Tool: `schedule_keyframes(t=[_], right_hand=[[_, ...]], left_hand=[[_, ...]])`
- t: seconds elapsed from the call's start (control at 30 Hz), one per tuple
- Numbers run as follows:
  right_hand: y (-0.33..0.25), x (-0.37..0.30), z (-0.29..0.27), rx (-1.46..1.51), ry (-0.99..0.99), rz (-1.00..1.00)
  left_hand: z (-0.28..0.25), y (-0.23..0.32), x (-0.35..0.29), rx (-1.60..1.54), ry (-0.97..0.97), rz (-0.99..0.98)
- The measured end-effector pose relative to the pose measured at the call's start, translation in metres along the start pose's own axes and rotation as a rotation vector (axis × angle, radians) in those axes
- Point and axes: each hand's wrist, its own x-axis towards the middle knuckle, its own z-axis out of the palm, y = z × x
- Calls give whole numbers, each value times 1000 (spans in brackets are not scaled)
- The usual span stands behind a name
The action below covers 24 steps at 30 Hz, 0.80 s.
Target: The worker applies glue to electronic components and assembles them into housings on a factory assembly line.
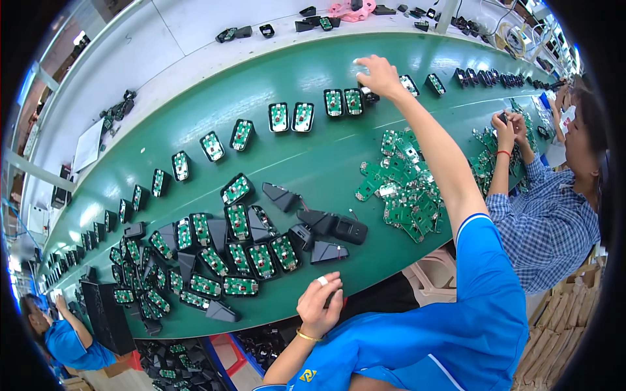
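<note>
My right hand (379, 77) is stretched far out over the green table, its fingers apart and nothing visible in them. Just below it, partly covered by the wrist, is a black housing (370, 96). Beside that stand two black housings with green circuit boards (343, 102), part of a long curved row. My left hand (319, 305) is close to the table's front edge with its fingers curled in; something dark shows at the fingertips, too small to name. Nearest to it lies a dark wedge-shaped casing (328, 252).
A heap of loose green circuit boards (407, 186) lies right of centre. Many board-filled housings (261, 259) crowd the left front. A co-worker in a checked shirt (535, 221) sits at the right; another in blue (78, 342) is far left. A pale stool (433, 277) stands below the edge.
</note>
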Motion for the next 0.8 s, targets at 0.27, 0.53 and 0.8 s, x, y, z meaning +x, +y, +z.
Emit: schedule_keyframes(t=[0.27, 0.53, 0.8], right_hand=[[4, -19, -22, 422, -356, 542], [-128, -205, -101, 1308, -409, 213], [-145, -267, -118, 1247, -826, -49]], left_hand=[[0, 3, 4, 19, -3, -2], [28, 7, 2, -135, 246, 198], [10, 25, 2, -20, 17, 121]])
